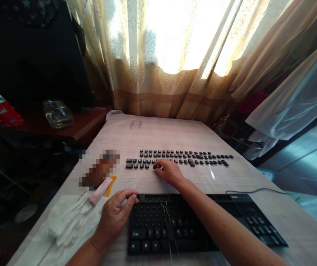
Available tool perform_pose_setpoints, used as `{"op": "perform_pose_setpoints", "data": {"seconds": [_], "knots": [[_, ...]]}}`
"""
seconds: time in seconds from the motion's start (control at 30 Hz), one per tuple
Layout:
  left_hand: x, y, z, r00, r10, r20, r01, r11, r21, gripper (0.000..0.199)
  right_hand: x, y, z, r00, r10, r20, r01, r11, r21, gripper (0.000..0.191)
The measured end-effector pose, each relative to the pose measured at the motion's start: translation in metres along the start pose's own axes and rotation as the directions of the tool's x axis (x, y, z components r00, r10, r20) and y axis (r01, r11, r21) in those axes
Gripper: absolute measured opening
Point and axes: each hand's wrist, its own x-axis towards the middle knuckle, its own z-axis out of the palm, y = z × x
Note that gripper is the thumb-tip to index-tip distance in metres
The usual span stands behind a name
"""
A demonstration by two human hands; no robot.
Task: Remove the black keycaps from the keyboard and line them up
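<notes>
A black keyboard [158,242] lies across the near part of the cloth-covered table, with many keycaps off its upper left part. My left hand [116,212] grips the keyboard's top left corner between thumb and fingers. Beyond the keyboard, my right hand [169,171] pinches a small black keycap [155,167] at the lowest of several rows of loose keycaps [175,152]. A wire puller [169,231] with thin metal loops rests on top of the keyboard. My right forearm crosses over the keyboard and hides part of its keys.
White cloth or tissue [64,218] and a pink and yellow strip [100,192] lie at the left, near a pixelated patch. A glass jar [57,113] stands on a brown desk [86,123]. The keyboard cable [260,190] runs right. Curtains [161,88] hang behind.
</notes>
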Motion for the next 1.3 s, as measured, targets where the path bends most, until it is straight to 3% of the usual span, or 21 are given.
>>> {"op": "perform_pose_setpoints", "data": {"seconds": [0.57, 0.93, 1.0, 1.1, 1.3], "knots": [[0.000, 0.001, 0.002, 0.998, 0.054, 0.025, -0.055, 0.998, 0.009, 0.021, 0.008, -0.006, 0.009, 1.000, 0.000, 0.022, 0.001, 0.998, -0.056, 0.027], [0.002, 0.005, 0.001, 0.999, 0.034, 0.034, -0.034, 0.999, 0.015, 0.024, -0.016, 0.001, -0.007, 1.000, 0.003, 0.011, -0.003, 0.999, -0.049, 0.026], [0.002, 0.005, 0.001, 0.999, 0.023, 0.036, -0.024, 0.999, 0.022, 0.025, -0.031, 0.002, -0.015, 0.999, -0.048, 0.020, 0.049, 0.997, -0.051, 0.024], [0.002, 0.006, 0.001, 0.998, -0.005, 0.064, 0.002, 0.999, 0.035, 0.027, -0.061, 0.000, -0.027, 0.972, -0.224, 0.066, 0.228, 0.971, -0.076, 0.022], [0.001, 0.006, 0.001, 0.995, -0.043, 0.089, 0.038, 0.998, 0.052, 0.029, -0.109, -0.004, -0.041, 0.816, -0.529, 0.234, 0.569, 0.805, -0.166, 0.028]]}}
